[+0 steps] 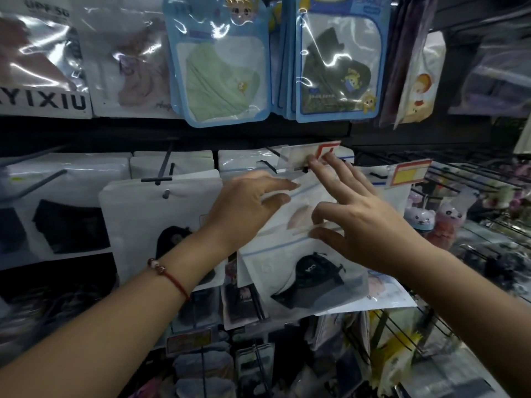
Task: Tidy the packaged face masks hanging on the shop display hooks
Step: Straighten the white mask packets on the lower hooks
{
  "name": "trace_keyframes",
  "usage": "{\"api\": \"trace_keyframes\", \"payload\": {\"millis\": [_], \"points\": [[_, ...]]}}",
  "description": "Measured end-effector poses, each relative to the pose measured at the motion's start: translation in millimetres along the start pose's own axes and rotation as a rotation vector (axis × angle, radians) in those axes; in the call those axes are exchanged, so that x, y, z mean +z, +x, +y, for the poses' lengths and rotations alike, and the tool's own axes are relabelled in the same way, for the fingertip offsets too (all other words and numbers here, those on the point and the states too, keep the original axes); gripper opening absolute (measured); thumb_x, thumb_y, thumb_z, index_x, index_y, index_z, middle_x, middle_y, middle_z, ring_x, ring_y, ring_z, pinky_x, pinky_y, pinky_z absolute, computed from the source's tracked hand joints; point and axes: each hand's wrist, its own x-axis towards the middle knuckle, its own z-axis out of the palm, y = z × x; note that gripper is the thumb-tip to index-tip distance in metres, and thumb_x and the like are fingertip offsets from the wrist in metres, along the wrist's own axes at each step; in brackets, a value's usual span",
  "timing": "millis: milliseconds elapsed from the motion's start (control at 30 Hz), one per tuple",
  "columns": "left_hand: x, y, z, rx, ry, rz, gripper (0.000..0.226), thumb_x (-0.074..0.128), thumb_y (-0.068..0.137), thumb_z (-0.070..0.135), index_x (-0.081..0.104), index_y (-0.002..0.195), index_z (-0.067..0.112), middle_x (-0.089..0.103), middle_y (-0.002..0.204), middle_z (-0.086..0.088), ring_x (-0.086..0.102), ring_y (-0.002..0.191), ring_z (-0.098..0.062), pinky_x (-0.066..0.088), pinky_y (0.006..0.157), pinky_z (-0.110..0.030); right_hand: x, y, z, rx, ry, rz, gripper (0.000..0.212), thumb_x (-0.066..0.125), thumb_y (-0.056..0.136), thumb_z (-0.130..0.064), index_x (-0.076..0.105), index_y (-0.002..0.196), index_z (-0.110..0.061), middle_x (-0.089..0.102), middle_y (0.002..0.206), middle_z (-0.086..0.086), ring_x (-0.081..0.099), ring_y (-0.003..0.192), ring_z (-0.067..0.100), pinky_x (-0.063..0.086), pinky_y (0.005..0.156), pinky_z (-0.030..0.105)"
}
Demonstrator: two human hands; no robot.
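Mid-rehang: left hand [253,202] and right hand [362,222], fingers spread, pressing tilted black-mask packet [304,271]; next, level it under price-tagged hook [298,167].

The left hand [247,202] and right hand [359,222] cover the top of the white mask packet [304,271]; below it, lower packets [201,366] blur, their print unreadable
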Motion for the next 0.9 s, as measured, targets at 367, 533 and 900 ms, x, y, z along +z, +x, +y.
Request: {"api": "trace_keyframes", "payload": {"millis": [367, 533, 900], "points": [[12, 5, -14, 0.056, 0.507, 0.047, 0.029, 0.065, 0.094, 0.02, 0.07, 0.122, 0.025, 0.071, 0.107, 0.002, 0.063, 0.097, -0.025, 0.05, 0.081, -0.038, 5, -1, -2, 0.021, 0.012, 0.031, 0.018, 0.061, 0.091, -0.038, 0.058, 0.086, -0.02, 0.013, 0.163, 0.011, 0.0, 0.151, 0.032, 0.01, 0.122, 0.048], [9, -10, -13, 0.095, 0.598, 0.125, 0.024, 0.066, 0.091, 0.014, 0.074, 0.113, 0.017, 0.064, 0.121, -0.01, 0.057, 0.114, -0.031, 0.041, 0.096, -0.045, 8, -2, -2, 0.021, 0.023, 0.045, 0.016, 0.059, 0.093, -0.034, 0.058, 0.088, -0.019, 0.014, 0.163, 0.012, 0.0, 0.151, 0.034, 0.012, 0.121, 0.051], [-1, -48, 7, 0.259, 0.517, -0.064, 0.039, 0.057, 0.096, 0.036, 0.06, 0.131, 0.02, 0.069, 0.11, 0.002, 0.063, 0.098, -0.019, 0.051, 0.083, -0.038, 13, 0, -1, 0.021, 0.086, 0.127, 0.014, 0.062, 0.094, -0.026, 0.058, 0.09, -0.014, 0.02, 0.161, 0.013, 0.009, 0.15, 0.035, 0.02, 0.119, 0.052]]}}
